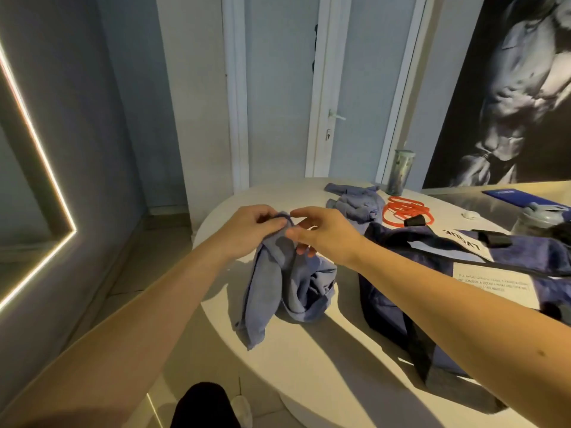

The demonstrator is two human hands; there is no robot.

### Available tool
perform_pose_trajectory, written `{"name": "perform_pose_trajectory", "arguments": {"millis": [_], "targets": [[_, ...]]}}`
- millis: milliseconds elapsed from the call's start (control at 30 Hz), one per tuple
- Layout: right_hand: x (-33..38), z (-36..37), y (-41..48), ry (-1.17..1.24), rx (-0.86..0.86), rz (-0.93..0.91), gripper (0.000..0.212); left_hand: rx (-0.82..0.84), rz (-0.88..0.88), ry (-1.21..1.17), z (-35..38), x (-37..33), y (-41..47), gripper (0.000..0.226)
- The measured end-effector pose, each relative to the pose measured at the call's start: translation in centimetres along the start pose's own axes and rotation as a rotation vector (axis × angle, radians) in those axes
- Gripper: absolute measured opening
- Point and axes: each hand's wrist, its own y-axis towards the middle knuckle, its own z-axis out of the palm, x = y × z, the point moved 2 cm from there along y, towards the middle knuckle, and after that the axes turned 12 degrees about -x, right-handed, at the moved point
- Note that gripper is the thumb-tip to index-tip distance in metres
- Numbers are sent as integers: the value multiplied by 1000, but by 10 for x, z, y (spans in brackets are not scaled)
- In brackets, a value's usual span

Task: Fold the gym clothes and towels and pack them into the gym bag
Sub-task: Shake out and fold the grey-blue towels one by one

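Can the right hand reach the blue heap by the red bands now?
Likely yes, once freed: the right hand pinches the blue towel, but nothing blocks the tabletop toward the blue heap.

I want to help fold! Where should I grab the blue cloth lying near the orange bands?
Probably pinch the flat corner of the crumpled blue cloth, coming from the left: it sticks out loose there, while the orange bands crowd the right.

Bare forearms (154, 304), small dark mole (541, 353) on the right forearm (457, 299), black trouser leg (200, 406), pale shoe (243, 410)
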Motion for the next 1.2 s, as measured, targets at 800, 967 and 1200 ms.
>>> {"name": "perform_pose_trajectory", "arguments": {"millis": [800, 967, 1200], "targets": [[63, -106, 45, -87, -482, -29, 22, -88, -129, 201, -67, 27, -6, 12], [95, -135, 37, -33, -520, -59, 17, -409, -111, -25, -128, -44, 26, 18], [176, -171, 15, 3, -638, -217, 38, -655, 167, 68, -190, -191, 49, 37]]}}
